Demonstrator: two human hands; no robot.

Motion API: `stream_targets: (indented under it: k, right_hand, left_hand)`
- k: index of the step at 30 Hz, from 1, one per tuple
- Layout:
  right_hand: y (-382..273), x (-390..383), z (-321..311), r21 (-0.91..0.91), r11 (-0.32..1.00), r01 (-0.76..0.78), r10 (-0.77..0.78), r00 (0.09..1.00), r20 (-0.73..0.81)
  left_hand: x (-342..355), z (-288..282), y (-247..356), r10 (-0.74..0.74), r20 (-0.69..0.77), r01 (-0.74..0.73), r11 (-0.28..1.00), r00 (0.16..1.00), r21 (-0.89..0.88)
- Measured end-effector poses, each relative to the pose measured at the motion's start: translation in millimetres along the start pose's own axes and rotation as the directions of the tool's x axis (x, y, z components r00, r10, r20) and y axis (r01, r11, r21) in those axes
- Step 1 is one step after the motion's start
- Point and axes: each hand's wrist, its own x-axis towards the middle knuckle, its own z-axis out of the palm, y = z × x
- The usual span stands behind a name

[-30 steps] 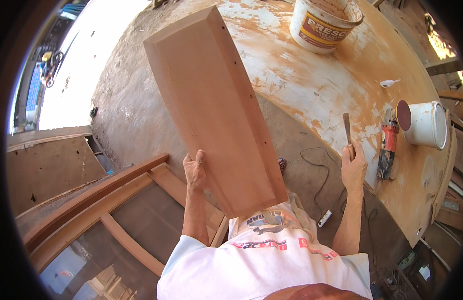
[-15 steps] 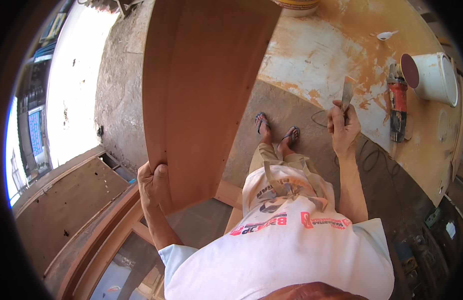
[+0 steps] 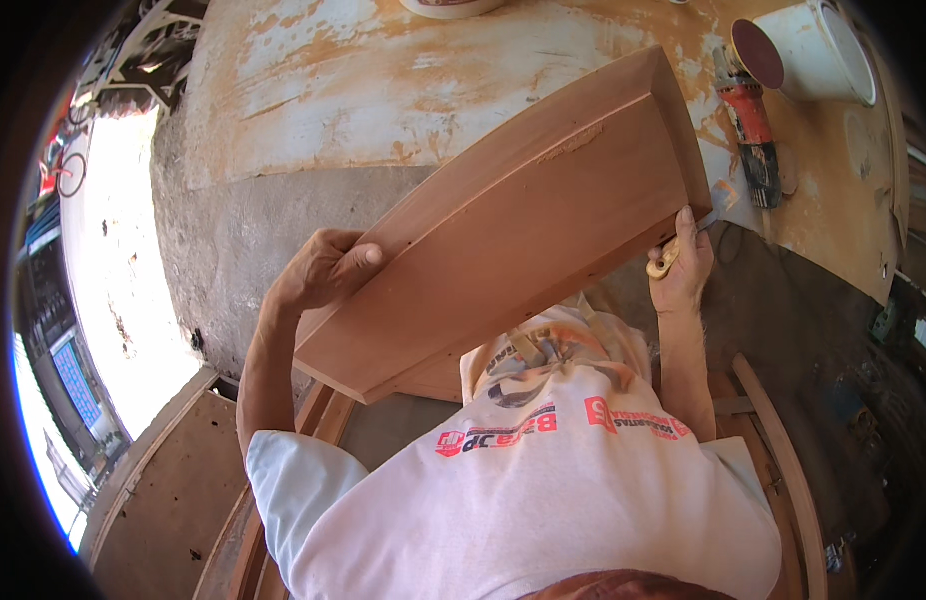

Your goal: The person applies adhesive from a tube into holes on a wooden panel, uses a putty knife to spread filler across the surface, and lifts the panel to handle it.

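A long reddish-brown wooden panel (image 3: 523,230) with a raised rim along its far side and right end is held up in front of me, slanting from lower left to upper right. My left hand (image 3: 328,270) grips its far edge near the left end, thumb lying on the face. At the near right corner my right hand (image 3: 685,278) presses its thumb against the panel's edge. That same hand is closed on a putty knife (image 3: 668,256); the pale wooden handle sticks out toward the left, and the blade is mostly hidden.
A putty-smeared pale board (image 3: 313,100) lies beyond the panel. On it at the right are a red and black angle grinder (image 3: 748,125) with a dark red sanding disc (image 3: 757,54) and a white bucket (image 3: 823,55). A wooden frame (image 3: 783,470) is beside me at lower right.
The panel has swung from nearly upright at the left to slanting across in front of me, turned to show its rim. My right hand, with the putty knife, has come to the panel's right corner.
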Motion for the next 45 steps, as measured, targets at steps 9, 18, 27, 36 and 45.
stream_targets:
  k: [9,18,27,36,45]
  right_hand:
    - [58.1,-47.6,-4.4,0.195,0.972,-0.132,0.157,0.98,-0.122]
    - [73.0,-30.9,8.1,0.338,0.932,-0.131,0.19,0.971,-0.148]
    - [63.6,-21.5,15.3,0.373,0.912,-0.169,0.251,0.951,-0.182]
    - [72.2,-26.9,0.8,0.114,0.977,-0.182,0.19,0.98,-0.066]
    - [49.9,-28.4,-21.1,-0.136,0.984,-0.111,0.07,0.958,-0.28]
  left_hand:
    - [146.4,-73.8,56.1,0.109,-0.017,-0.078,0.8,0.994,0.595]
    - [232.0,-94.9,72.7,0.342,-0.092,-0.201,0.725,0.935,0.658]
    - [109.9,-42.5,98.8,0.571,-0.375,-0.574,0.811,0.731,0.116]
    - [26.7,142.4,-43.4,-0.036,-0.058,-0.023,0.623,0.998,-0.782]
    - [83.4,162.2,-20.7,-0.177,-0.454,-0.398,0.279,0.873,-0.874]
